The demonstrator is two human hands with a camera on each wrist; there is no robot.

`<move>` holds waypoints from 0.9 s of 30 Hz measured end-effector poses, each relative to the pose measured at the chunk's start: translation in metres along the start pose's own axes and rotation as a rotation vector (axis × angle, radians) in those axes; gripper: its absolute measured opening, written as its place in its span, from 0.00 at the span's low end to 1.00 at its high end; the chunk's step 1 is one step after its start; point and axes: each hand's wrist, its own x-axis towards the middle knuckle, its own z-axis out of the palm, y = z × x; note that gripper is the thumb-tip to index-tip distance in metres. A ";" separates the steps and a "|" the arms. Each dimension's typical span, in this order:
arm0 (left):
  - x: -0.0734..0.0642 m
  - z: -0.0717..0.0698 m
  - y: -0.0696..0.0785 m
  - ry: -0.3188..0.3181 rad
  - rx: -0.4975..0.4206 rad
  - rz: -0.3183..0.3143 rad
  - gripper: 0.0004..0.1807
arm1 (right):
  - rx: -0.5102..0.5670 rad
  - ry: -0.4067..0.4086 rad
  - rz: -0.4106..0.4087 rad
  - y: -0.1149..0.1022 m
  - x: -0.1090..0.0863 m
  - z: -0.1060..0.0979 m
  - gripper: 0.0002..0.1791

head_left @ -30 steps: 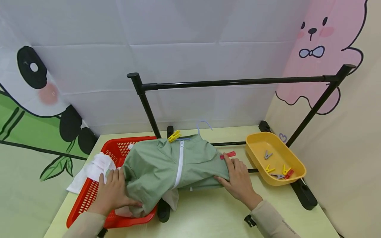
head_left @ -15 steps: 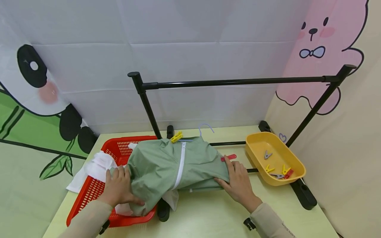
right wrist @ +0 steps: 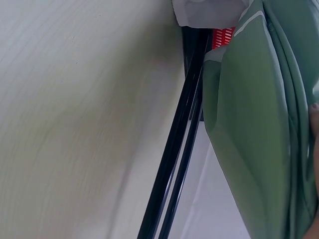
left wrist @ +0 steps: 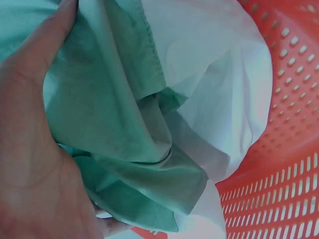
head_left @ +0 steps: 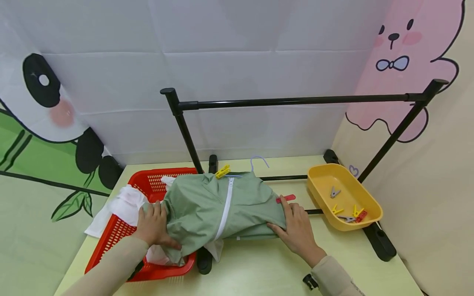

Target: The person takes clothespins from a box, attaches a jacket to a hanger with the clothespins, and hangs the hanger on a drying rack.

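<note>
A green jacket (head_left: 196,205) with a white zipper (head_left: 226,205) lies on a lilac hanger (head_left: 259,159), its left part over a red basket (head_left: 166,273). A yellow clothespin (head_left: 222,171) is at its collar and a red clothespin (head_left: 286,198) at the right side. My left hand (head_left: 155,226) grips the jacket's left side, thumb over the cloth; the left wrist view shows folded green fabric (left wrist: 99,99) beside that thumb. With my right hand (head_left: 296,230) I hold the right edge, index finger by the red clothespin. Only a sliver of that hand shows in the right wrist view.
White cloth (head_left: 126,205) hangs over the basket's left rim. A black rack (head_left: 296,100) stands over the table (head_left: 259,267), its lower bars behind the jacket. At right, a yellow tub (head_left: 322,181) holds several clothespins (head_left: 348,218).
My left hand has moved right and slightly up, drawing the jacket's left side inward. More pale cloth shows in the basket below it. My right hand stays at the right edge.
</note>
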 end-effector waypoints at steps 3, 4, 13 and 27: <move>0.004 -0.004 0.000 -0.041 0.034 -0.001 0.72 | -0.003 0.001 0.005 -0.001 0.000 0.000 0.50; 0.006 -0.005 0.000 -0.056 0.040 0.000 0.71 | -0.004 0.001 0.006 -0.001 0.000 0.000 0.50; 0.020 0.013 -0.018 -0.072 -0.032 0.000 0.73 | -0.004 -0.038 0.069 -0.006 -0.005 0.003 0.51; 0.034 0.042 -0.037 -0.029 -0.079 0.010 0.74 | -0.002 0.003 0.045 -0.007 -0.015 0.012 0.51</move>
